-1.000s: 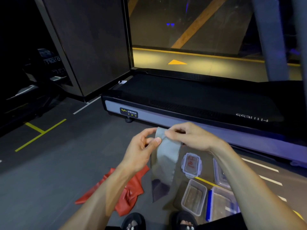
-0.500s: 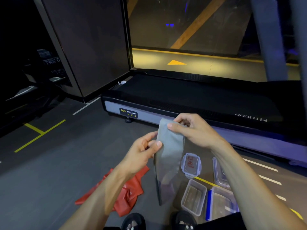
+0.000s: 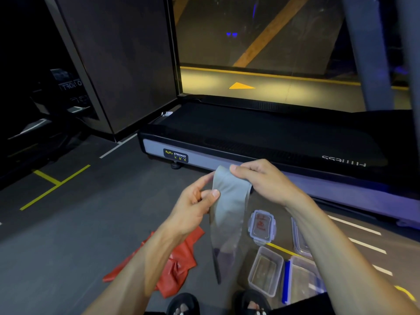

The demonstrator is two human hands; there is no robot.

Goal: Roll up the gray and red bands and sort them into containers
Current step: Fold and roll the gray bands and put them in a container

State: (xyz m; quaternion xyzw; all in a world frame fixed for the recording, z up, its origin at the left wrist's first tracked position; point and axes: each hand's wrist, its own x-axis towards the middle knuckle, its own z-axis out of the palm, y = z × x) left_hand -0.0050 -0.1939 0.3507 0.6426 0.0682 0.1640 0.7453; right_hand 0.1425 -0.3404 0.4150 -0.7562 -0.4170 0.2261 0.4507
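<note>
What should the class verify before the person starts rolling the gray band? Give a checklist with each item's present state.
1. Thin gray elastic band held at its top by both hands: ok; left hand, right hand.
2. Band hangs free, not twisted: cannot tell.
3. Small clear open plastic container within sight on the floor: ok.
4. Crumpled red elastic band lies apart from the gray one: ok.
5. Rolling begun: not ok.

Single head-worn wide-angle view, looking forward and down from standing height, close over both forearms, toward gym floor (image 3: 68, 235) and treadmill (image 3: 261, 142) ahead; no second view.
</note>
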